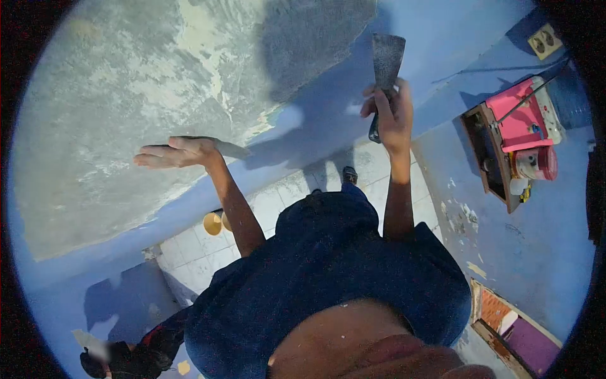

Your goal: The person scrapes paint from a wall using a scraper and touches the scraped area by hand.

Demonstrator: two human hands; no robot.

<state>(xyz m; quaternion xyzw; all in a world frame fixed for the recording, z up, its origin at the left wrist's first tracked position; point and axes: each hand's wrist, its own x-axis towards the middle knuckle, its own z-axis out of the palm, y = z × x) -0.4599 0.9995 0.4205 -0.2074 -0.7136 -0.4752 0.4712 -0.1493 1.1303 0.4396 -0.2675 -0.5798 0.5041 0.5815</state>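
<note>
My right hand [394,120] is wrapped around the dark handle of a scraper [387,57]. Its wide, worn metal blade points up, close to the blue part of the wall. To the left, my left hand [173,153] is stretched out with its fingers straight and nothing in it. It is in front of the large grey patch of wall [145,82], where the blue paint is gone and pale streaks show; whether it touches the surface I cannot tell.
On the right wall hangs a small wooden shelf [491,158] bearing a pink container [514,117] and a red-lidded tub [536,163]. A socket [544,42] is at upper right. Yellow round items [213,223] are on the tiled floor [189,252]. Another person [148,350] is at lower left.
</note>
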